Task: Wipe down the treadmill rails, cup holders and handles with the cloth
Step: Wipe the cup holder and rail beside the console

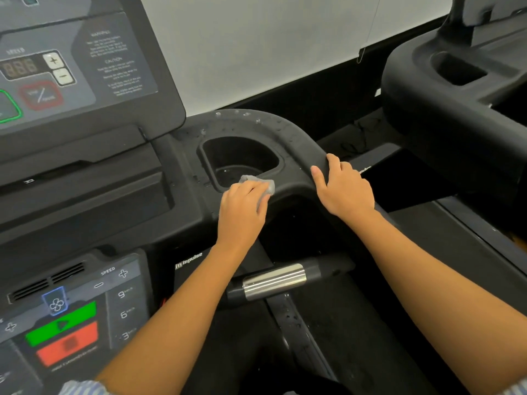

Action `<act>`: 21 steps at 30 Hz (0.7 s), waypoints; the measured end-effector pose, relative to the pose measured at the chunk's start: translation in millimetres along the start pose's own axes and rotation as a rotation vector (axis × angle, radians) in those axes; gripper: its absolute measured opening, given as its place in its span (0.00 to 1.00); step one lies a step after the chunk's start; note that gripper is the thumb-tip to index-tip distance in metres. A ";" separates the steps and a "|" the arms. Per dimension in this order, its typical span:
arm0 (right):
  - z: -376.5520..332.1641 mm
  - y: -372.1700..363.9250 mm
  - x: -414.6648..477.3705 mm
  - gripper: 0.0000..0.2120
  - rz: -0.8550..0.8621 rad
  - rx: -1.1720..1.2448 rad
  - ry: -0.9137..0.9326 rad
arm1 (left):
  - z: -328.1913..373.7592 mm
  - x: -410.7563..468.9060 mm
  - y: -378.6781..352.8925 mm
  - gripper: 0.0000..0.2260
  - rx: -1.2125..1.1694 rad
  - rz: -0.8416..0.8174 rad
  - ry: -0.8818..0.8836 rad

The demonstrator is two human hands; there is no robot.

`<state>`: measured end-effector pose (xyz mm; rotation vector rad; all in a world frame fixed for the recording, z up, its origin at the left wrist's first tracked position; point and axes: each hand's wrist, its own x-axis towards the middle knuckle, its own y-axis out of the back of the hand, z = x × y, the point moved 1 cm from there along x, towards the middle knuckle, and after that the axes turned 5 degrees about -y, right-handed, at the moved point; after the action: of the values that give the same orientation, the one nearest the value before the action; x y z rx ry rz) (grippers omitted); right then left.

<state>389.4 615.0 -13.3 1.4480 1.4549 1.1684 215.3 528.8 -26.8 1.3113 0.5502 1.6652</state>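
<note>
Cloth (261, 187) sits bunched under the gripping left hand (243, 206) at the cup holder (242, 158) rim; right hand (343, 189) rests open on the rail (291, 132).

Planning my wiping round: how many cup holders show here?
2. One cup holder sits by the cloth in the left hand; the second cup holder is on the neighbouring machine, upper right. Others may be hidden.

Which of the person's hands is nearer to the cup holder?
Left. The left hand holds the grey cloth at the near rim of the cup holder; the right hand rests on the curved rail, off to the holder's right.
</note>
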 end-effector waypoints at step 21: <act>2.9 -3.7 1.5 0.29 0.001 0.062 -0.004 | -15.6 -20.8 26.8 0.10 0.141 -0.014 -0.003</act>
<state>391.0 617.1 -17.6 1.4924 1.4994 1.1300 191.0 501.1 -21.6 1.4076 0.6843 1.6366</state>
